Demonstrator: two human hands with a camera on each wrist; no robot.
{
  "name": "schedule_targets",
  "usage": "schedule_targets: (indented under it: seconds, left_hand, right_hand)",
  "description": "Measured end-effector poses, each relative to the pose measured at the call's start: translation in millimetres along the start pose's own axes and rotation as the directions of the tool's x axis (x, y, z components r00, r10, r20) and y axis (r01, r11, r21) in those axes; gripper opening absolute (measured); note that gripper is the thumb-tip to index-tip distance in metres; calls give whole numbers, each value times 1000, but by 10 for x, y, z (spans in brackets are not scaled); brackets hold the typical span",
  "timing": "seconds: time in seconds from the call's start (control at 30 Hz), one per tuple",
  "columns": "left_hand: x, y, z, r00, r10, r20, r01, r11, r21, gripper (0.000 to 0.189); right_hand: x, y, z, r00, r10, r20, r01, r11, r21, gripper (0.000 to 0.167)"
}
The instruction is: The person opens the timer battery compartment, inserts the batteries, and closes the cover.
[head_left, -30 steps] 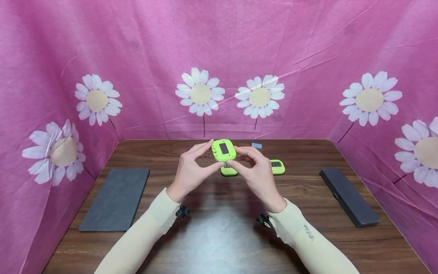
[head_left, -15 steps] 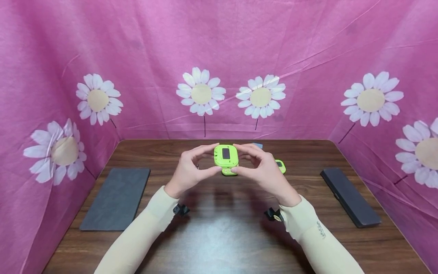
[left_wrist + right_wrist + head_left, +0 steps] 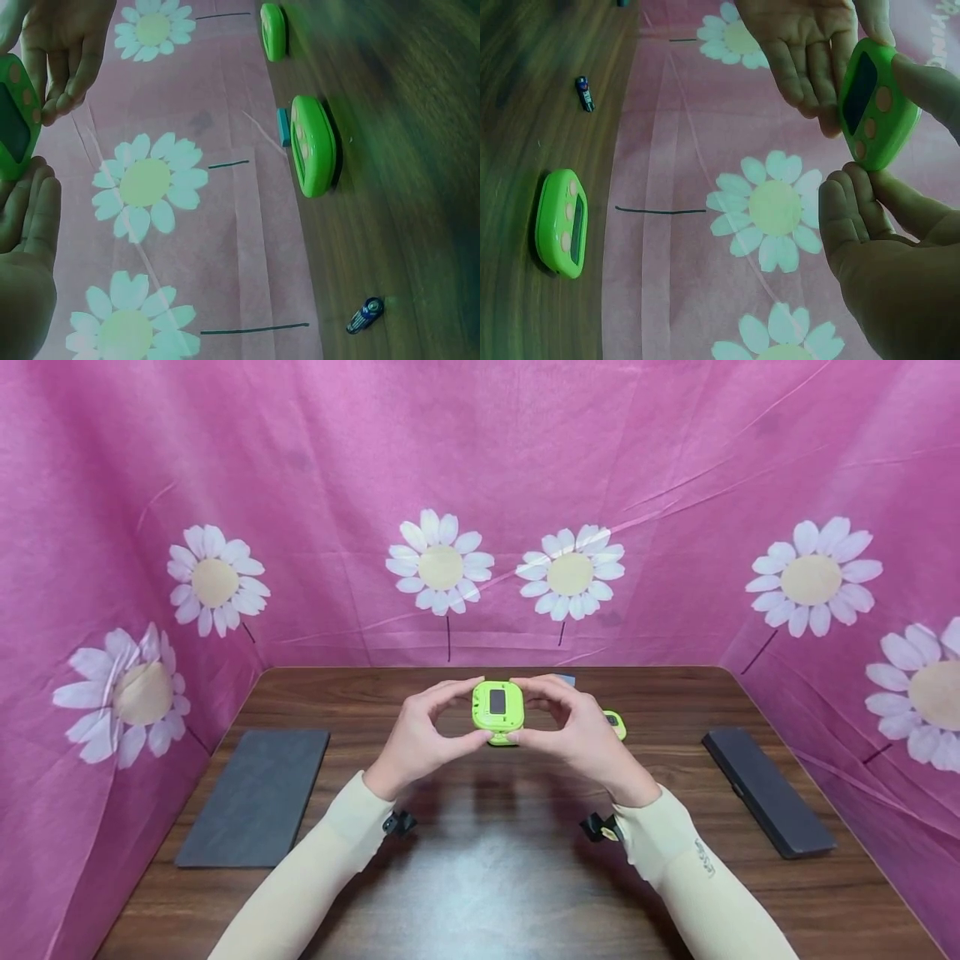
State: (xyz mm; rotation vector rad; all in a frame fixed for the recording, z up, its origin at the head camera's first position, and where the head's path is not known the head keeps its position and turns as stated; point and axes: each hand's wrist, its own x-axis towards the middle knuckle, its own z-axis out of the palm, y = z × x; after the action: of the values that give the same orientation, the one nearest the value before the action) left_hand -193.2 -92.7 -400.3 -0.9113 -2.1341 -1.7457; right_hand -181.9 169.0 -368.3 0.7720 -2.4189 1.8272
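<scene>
Fingertips and thumbs of both hands pinch a bright green digital timer (image 3: 498, 703) by its edges, raised over the middle of the table. Its back, with a dark rectangle, faces me; the wrist views show the screen and round buttons on its far side. My left hand (image 3: 423, 732) grips the left edge, my right hand (image 3: 588, 737) the right. Behind it on the table lies a second green timer (image 3: 315, 146), mostly covered in the head view. A third timer (image 3: 617, 724) lies beyond my right hand, partly hidden. One small battery (image 3: 365, 316) lies on the table, hidden in the head view.
A dark grey flat pad (image 3: 255, 797) lies on the left of the wooden table (image 3: 480, 877). On the right is a long black case (image 3: 767, 792). A small blue piece (image 3: 567, 679) sits near the back edge, before a pink flowered cloth (image 3: 502, 443).
The held timer has come down and slightly right, now overlapping the timer on the table behind it. My right hand has shifted right with it and covers more of the third timer.
</scene>
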Motion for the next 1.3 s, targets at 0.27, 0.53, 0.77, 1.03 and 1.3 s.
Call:
schedule_targets:
  seconds: [0.27, 0.53, 0.77, 1.03, 1.3]
  left_hand:
    - [-15, 19, -35, 1000, -13, 21, 11, 996, 88, 70]
    - [9, -3, -25, 1000, 6, -15, -4, 991, 136, 66]
    - [4, -11, 3, 999, 31, -43, -22, 981, 191, 68]
    - [0, -1, 25, 998, 37, -43, -26, 970, 240, 68]
    - [-4, -15, 2, 998, 54, -40, -42, 965, 257, 69]
  right_hand:
    - [0, 0, 50, 1000, -16, 13, 16, 1000, -7, 67]
    - [67, -79, -36, 987, 156, 41, -155, 987, -42, 57]
    - [258, -179, -158, 928, 370, 48, -371, 929, 10, 39]
    - [326, -242, -89, 910, 413, 33, -413, 911, 5, 35]
    - [367, -286, -39, 908, 419, 1, -419, 908, -25, 28]
